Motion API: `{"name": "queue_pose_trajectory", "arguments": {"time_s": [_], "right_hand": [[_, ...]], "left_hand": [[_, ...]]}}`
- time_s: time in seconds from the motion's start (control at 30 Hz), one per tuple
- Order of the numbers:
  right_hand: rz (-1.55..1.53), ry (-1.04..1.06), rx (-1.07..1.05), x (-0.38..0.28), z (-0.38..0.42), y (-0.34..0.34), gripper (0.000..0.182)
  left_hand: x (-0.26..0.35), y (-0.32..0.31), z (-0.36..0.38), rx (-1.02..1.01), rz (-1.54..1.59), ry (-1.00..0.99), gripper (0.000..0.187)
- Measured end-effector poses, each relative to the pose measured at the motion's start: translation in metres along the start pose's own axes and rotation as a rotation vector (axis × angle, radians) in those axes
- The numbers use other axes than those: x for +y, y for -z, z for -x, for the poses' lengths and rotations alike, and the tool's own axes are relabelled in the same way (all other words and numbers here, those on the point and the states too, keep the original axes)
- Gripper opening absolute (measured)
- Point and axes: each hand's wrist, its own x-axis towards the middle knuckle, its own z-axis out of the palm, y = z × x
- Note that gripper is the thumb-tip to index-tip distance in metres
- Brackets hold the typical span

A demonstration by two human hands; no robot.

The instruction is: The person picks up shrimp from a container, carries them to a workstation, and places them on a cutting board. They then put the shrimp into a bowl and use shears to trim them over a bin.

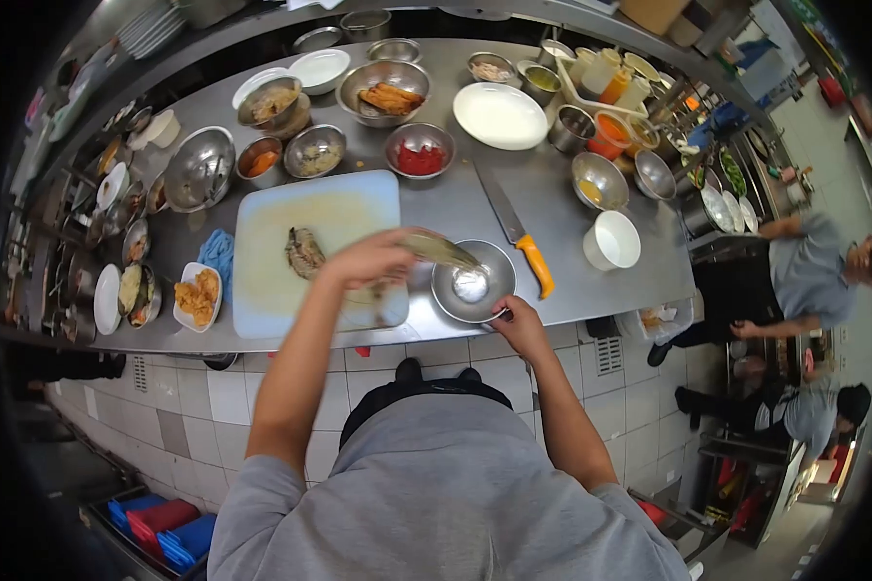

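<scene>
On round metal bowl (497, 273), right hand (522, 327); left hand (373, 259) grips elongated item (444, 251)

Shirt (446, 484): mottled grey cloth, lightly creased, filling the view's 6 o'clock side.
Left sleeve (259, 504): short, the same grey, at 7 o'clock.
Right sleeve (634, 523): short, matching grey, at 5 o'clock.
Forearms (298, 382): bare below both hems.
Left hand (373, 259): bare, a little blurred.
Right hand (520, 326): bare.
Waist garment (422, 389): black, curved, toward 6 o'clock.
Shoes (410, 372): dark, round-toed, just on its 12 o'clock side.
</scene>
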Motion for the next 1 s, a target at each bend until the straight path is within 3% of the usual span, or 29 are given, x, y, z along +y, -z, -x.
{"name": "queue_pose_trajectory", "arguments": {"time_s": [0.03,0.07,0.2,0.23,0.3,0.4,0.47,0.5,0.57,0.6,0.67,0.7,0.77,0.8,0.87,0.9,1.0], "right_hand": [[-0.011,-0.036,0.005,-0.006,-0.006,-0.005,0.026],[-0.022,-0.074,0.006,-0.011,-0.012,-0.010,0.025],[-0.032,0.035,-0.007,-0.005,-0.020,-0.022,0.024],[-0.065,-0.031,-0.008,-0.004,-0.018,-0.021,0.024],[-0.097,-0.085,-0.014,-0.009,-0.017,-0.023,0.024],[-0.137,-0.101,0.050,-0.022,-0.007,-0.021,0.026],[-0.041,-0.097,0.013,-0.029,-0.001,-0.019,0.027],[-0.042,-0.101,0.021,-0.033,-0.001,-0.019,0.027],[-0.031,-0.164,-0.027,-0.040,0.002,-0.023,0.029],[-0.034,-0.168,-0.019,-0.039,0.003,-0.027,0.029],[-0.068,-0.121,-0.066,-0.051,0.002,-0.031,0.033],[-0.067,-0.125,-0.054,-0.055,0.005,-0.025,0.033],[0.100,-0.458,-0.399,-0.115,0.003,0.002,0.036],[0.106,-0.451,-0.398,-0.126,-0.003,0.006,0.036],[0.124,-0.304,-0.499,-0.142,-0.017,0.005,0.038],[0.186,-0.011,-0.415,-0.141,-0.030,-0.008,0.036],[0.197,0.210,-0.344,-0.177,-0.092,-0.061,0.040]], "left_hand": [[-0.006,-0.011,-0.023,-0.103,0.013,-0.001,0.052],[-0.018,-0.017,-0.045,-0.081,-0.015,0.084,0.051],[-0.048,-0.032,-0.098,0.007,-0.246,0.081,0.046],[-0.056,-0.034,-0.098,0.034,-0.240,0.085,0.046],[-0.068,-0.039,-0.093,0.465,-0.719,-0.324,0.045],[-0.054,-0.027,-0.039,0.664,-0.557,-0.495,0.050],[-0.065,0.007,0.001,0.976,-0.759,-0.497,0.053],[-0.072,0.026,0.023,1.131,-0.854,-0.370,0.059],[-0.105,0.075,0.051,1.314,-0.737,-0.134,0.078],[-0.103,0.079,0.058,1.306,-0.742,-0.139,0.078],[-0.093,0.081,0.066,1.254,-0.678,0.334,0.102],[-0.099,0.086,0.059,1.187,-0.756,0.320,0.116],[-0.098,0.085,0.052,1.145,-0.794,0.295,0.115],[-0.098,0.086,0.052,1.119,-0.827,0.279,0.114],[-0.107,0.092,0.055,1.107,-0.848,0.258,0.113],[-0.112,0.096,0.057,1.083,-0.873,0.240,0.112],[-0.123,0.101,0.073,1.137,-0.794,0.222,0.111]]}}
